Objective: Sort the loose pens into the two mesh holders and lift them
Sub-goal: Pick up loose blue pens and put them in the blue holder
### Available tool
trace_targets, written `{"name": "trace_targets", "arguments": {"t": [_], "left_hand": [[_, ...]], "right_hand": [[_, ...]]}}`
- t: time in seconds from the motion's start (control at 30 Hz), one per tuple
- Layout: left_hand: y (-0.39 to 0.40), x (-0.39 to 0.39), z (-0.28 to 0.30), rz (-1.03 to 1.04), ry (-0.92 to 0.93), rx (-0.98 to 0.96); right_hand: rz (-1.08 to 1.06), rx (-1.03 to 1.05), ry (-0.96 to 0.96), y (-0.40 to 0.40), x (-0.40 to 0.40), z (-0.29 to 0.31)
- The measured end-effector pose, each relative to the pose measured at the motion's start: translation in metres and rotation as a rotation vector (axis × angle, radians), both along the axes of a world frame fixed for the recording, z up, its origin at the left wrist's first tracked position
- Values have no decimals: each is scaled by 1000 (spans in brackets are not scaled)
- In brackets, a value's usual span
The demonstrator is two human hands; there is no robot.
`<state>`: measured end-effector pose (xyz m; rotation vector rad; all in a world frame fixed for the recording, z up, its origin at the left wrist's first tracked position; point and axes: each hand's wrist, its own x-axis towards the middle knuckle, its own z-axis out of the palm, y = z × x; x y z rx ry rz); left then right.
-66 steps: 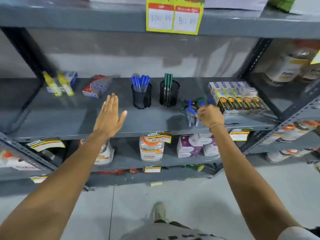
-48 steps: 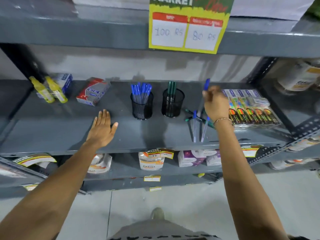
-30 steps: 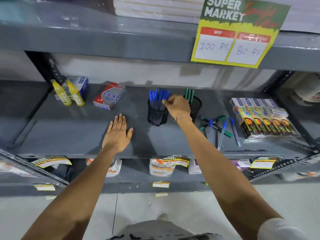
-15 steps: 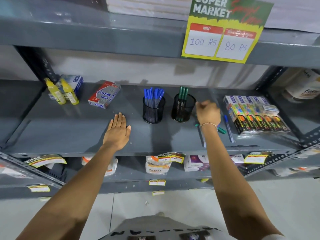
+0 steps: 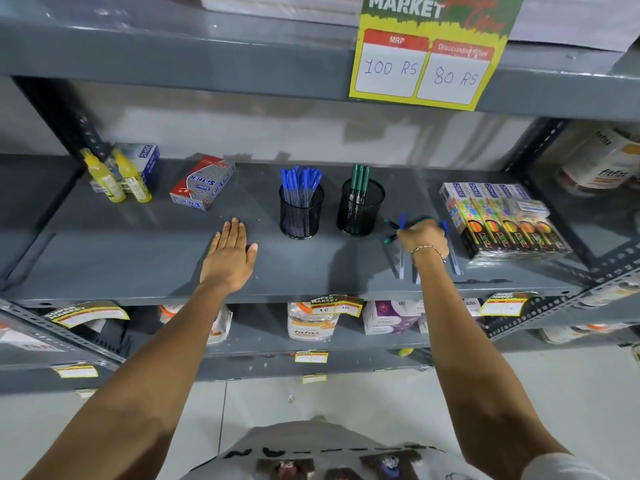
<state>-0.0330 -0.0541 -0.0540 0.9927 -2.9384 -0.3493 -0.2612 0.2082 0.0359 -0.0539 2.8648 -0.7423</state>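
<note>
Two black mesh holders stand on the grey shelf (image 5: pixel 138 258). The left holder (image 5: pixel 301 213) is packed with several blue pens, while the right holder (image 5: pixel 361 209) has three green pens. Loose pens lie to the right of them: blue pens (image 5: pixel 401 263) pointing toward me and green pens (image 5: pixel 390 224) near the right holder. My right hand (image 5: pixel 423 237) rests on this pile with fingers curled down; the grip is hidden under the hand. My left hand (image 5: pixel 230 252) lies flat on the shelf, left of the holders, holding nothing.
A pack of colourful boxes (image 5: pixel 502 220) sits right of the loose pens. At the left stand a red and grey box (image 5: pixel 202 181) and two yellow bottles (image 5: pixel 117 180). A price sign (image 5: pixel 422 64) hangs from the shelf above. Lower shelves hold packets.
My right hand carried a blue pen to the left holder, came back right and dropped onto the loose pens. My left hand stayed flat on the shelf.
</note>
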Motion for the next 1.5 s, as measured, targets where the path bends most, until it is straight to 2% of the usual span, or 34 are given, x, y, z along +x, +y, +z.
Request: {"name": "trace_targets", "arguments": {"t": [0.1,0.2,0.3,0.4,0.47,0.6,0.7,0.77,0.93,1.07,1.23,1.5], "left_hand": [[0,-1,-1,4,3,-4],[0,0,-2,5,1,-10],[0,0,-2,5,1,-21],[0,0,-2,4,9,-25],[-1,0,-1,4,15,-29],[-2,0,-1,1,20,-29],[-1,0,-1,-2,23,-32],[-2,0,-2,0,21,-28],[-3,-1,-3,7,3,-13],[-2,-1,-3,11,4,-6],[0,-1,-2,9,-4,2],[1,-1,1,7,-26,-18]], "right_hand": [[37,-154,149,-11,-2,26],[116,-431,282,-31,2,61],[169,-734,321,-61,19,79],[283,-802,284,-91,41,72],[353,-746,233,-108,50,59],[434,-481,147,-126,59,30],[467,-408,83,-129,60,21],[462,-430,77,-127,59,21],[317,-500,180,-102,43,34],[105,-332,284,-53,21,31],[-214,-134,122,15,-2,9],[-143,86,-35,38,-3,-3]]}}
